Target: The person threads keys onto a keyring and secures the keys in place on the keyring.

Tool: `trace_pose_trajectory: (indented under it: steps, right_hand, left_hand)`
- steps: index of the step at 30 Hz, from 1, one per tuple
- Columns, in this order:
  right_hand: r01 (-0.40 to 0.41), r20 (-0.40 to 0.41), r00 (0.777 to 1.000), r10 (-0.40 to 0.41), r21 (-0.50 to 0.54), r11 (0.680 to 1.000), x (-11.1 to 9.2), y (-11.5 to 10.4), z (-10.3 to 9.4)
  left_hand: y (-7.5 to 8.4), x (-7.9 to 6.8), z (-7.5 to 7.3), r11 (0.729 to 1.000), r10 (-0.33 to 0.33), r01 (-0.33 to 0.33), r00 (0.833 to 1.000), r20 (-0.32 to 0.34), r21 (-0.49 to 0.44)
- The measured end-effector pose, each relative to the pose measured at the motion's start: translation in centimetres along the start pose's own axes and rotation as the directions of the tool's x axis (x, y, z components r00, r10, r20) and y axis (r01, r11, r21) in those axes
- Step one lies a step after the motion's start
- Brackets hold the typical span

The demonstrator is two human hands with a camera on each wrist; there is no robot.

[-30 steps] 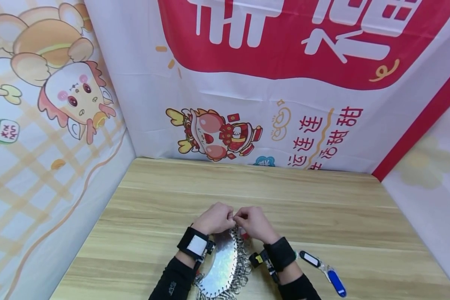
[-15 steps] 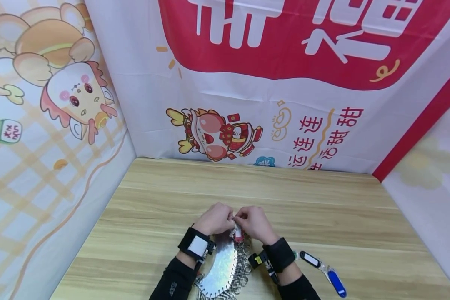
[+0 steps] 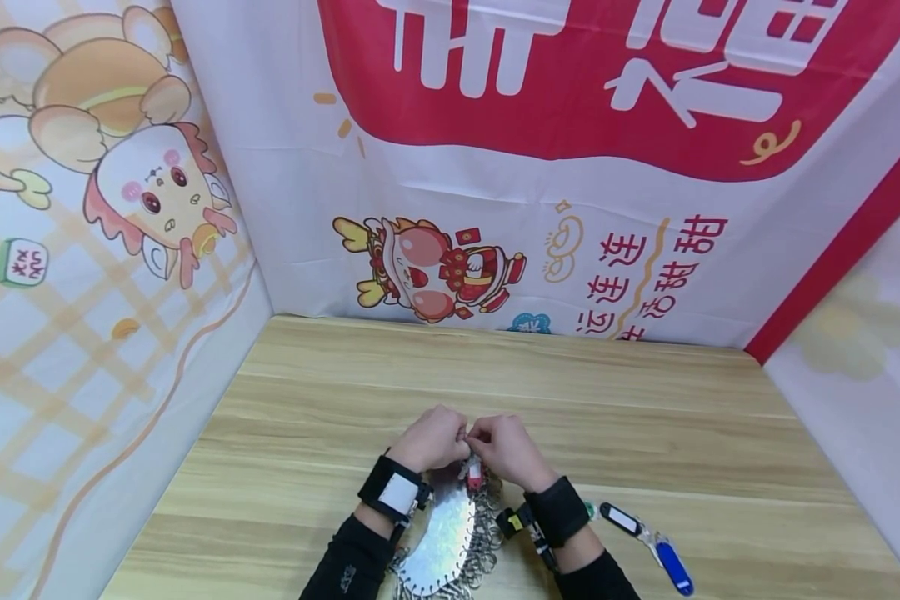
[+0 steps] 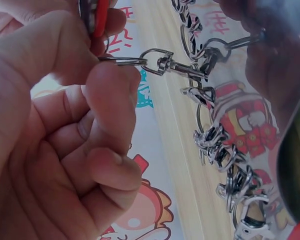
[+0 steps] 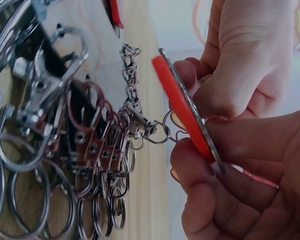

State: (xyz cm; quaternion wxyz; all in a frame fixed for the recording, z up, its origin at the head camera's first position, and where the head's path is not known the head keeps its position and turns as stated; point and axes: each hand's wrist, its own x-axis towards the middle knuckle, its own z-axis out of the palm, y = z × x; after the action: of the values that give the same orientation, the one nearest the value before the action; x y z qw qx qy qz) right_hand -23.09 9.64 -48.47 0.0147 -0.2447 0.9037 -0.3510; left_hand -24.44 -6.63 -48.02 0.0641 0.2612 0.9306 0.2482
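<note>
Both hands meet above the far end of a shiny curved metal plate (image 3: 442,533), whose edge carries several metal clasps with rings. My left hand (image 3: 437,437) pinches a split ring (image 4: 124,61) between thumb and forefinger. That ring links to a swivel clasp (image 4: 165,64) fixed at the plate's edge. My right hand (image 3: 508,450) pinches a red key tag (image 5: 182,107) near one end, the tag standing between the two hands. In the head view the same tag hangs just below the fingers, over the plate. Where the tag's own ring joins is mostly hidden by fingertips.
On the wooden table (image 3: 307,417), right of my right wrist, lie a black-edged key tag (image 3: 621,518) and a blue key tag (image 3: 673,567). A small green piece (image 3: 591,510) shows beside the wrist strap. Printed cloth walls (image 3: 435,183) stand behind and at the sides.
The red key tag has swung left from the plate's clasp edge, half hidden, to hang plainly in sight below the fingers. Both hands have stayed almost in place.
</note>
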Motion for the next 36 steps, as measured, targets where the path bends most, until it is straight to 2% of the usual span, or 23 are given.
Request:
trace_pose_trajectory:
  steps: [5, 9, 15, 20, 28, 32, 36]
  right_hand:
    - [0.021, 0.021, 1.0, -0.02, -0.024, 0.999, 0.0, 0.18, 0.21]
    - [0.011, -0.005, 1.0, -0.011, -0.031, 0.999, 0.04, 0.22, 0.27]
    - [-0.047, -0.073, 0.996, 0.046, -0.005, 0.999, 0.16, 0.14, 0.28]
    - [-0.062, -0.091, 0.994, 0.062, 0.008, 0.998, 0.21, 0.23, 0.29]
    - [0.008, -0.057, 0.998, -0.01, -0.026, 1.0, 0.04, 0.13, -0.04]
    - [0.052, -0.018, 0.998, -0.054, -0.078, 0.996, -0.15, -0.11, -0.36]
    - [0.027, 0.003, 1.0, -0.027, -0.111, 0.993, -0.26, -0.29, -0.49]
  left_hand:
    - [-0.08, -0.11, -0.07, 1.0, 0.008, -0.009, 1.0, -0.019, -0.013]
    - [0.01, -0.06, -0.01, 1.0, -0.007, 0.007, 1.0, -0.026, -0.014]
    - [0.29, -0.05, -0.13, 0.997, -0.039, 0.039, 0.999, -0.002, -0.061]
    - [0.13, -0.12, -0.27, 0.996, -0.023, 0.025, 0.999, 0.03, -0.085]
    - [-0.13, -0.49, -0.64, 0.993, -0.033, 0.044, 0.995, 0.098, -0.113]
    - [0.16, -0.57, -0.71, 0.995, -0.038, 0.047, 0.994, 0.101, -0.09]
    - [0.44, -0.56, -0.49, 0.998, -0.033, 0.038, 0.997, 0.076, -0.057]
